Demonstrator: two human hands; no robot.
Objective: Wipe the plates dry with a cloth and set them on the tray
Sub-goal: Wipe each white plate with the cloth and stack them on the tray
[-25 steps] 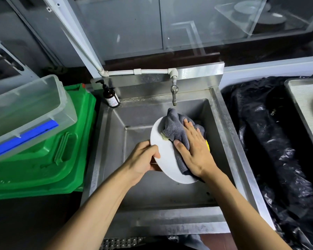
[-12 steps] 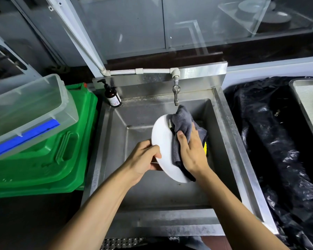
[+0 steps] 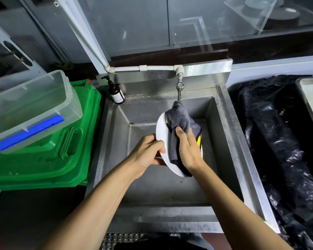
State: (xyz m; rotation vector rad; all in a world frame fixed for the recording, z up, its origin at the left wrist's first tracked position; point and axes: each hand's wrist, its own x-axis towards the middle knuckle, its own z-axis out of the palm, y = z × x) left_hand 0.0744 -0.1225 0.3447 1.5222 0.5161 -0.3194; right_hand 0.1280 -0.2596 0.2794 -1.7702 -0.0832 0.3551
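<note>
Left hand (image 3: 148, 150) gripping the white plate (image 3: 162, 132) by its left rim, holding it tilted over the sink (image 3: 229, 141), right hand (image 3: 188, 148) closed on the grey cloth (image 3: 179, 118), pressing it against the plate's face, tray (image 3: 311, 98) sitting far right.

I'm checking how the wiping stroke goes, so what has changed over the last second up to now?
The plate has tipped further up onto its edge, its face turning away from the camera. The right hand with the grey cloth has swung round from lying flat on the face to gripping it more edge-on. Nothing was let go: the left hand still grips the near rim, over the sink.
</note>
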